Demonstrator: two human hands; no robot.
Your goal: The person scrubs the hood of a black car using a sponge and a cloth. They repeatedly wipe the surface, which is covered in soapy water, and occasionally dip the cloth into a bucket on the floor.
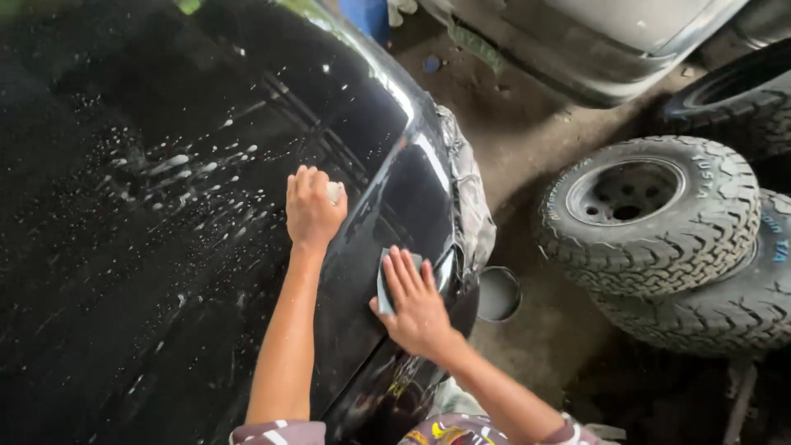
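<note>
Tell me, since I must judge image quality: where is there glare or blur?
Head view: bright glare streaks along the curved edge of the black car panel; white droplets speckle it; left hand and right hand look slightly soft; the tyre is sharper; corners are dim.

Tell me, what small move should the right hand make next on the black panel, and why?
Probably slide the right hand with its grey pad a little along the black panel. The palm lies flat on the pad near the panel's edge, and the left hand steadies higher up beside the wet spots.
</note>
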